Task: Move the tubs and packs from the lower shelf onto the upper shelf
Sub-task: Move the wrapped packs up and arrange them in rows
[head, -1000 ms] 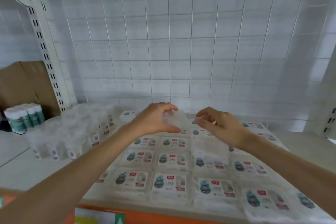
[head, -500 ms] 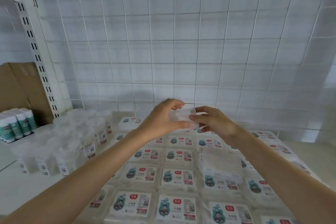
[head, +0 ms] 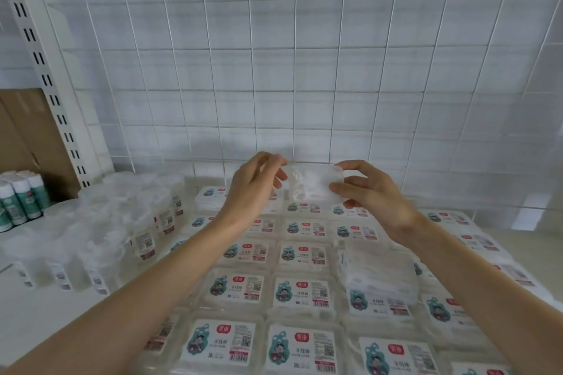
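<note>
Held up over the back rows: clear pack (head: 310, 184), pinched at its ends by left hand (head: 253, 189) and right hand (head: 370, 193), both clamped on it. Probably the placing step; next, needs lowering flat into a row on the shelf (head: 39, 313). Labelled packs (head: 301, 294) below read "牙线棒" and "30"; red badge illegible. Clear tubs (head: 122, 222) at left.

Single head-worn view, forward and down, close over the shelf (head: 36, 323), facing the wire grid (head: 274, 49)
</note>
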